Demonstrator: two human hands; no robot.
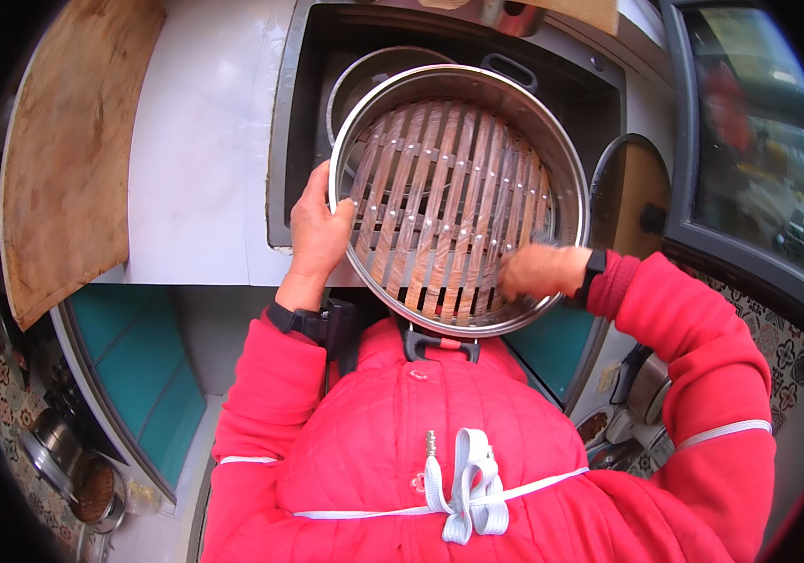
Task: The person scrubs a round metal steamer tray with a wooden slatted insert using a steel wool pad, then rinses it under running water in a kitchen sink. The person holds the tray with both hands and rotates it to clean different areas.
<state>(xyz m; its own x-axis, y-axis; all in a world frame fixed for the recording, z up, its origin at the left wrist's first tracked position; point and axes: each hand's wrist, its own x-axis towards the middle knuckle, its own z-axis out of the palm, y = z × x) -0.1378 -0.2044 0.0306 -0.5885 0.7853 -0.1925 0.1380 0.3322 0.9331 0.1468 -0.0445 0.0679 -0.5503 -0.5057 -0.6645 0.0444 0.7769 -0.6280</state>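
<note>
A round stainless-steel steamer tier [571, 162] is tilted over the front edge of the dark sink, against the front of my red jacket. Inside it lies a rack of brown wooden slats [437, 211] joined by small rivets, with a wet-looking sheen. My left hand [323, 229] grips the steamer's left rim, thumb inside the wall. Over the lower right part of the rack is my right hand [539, 271], blurred, with its fingers curled. A greyish blur shows beside its knuckles; whether the hand holds something is unclear. One black handle [442, 346] of the steamer faces me.
Behind the steamer, a round metal vessel [335, 98] stands in the dark sink [296, 141]. Left are a white countertop [194, 141] and a wooden board [78, 155]. On the right are a glass lid [627, 183] and a dark-framed window [676, 141]. Pots [99, 485] stand lower left.
</note>
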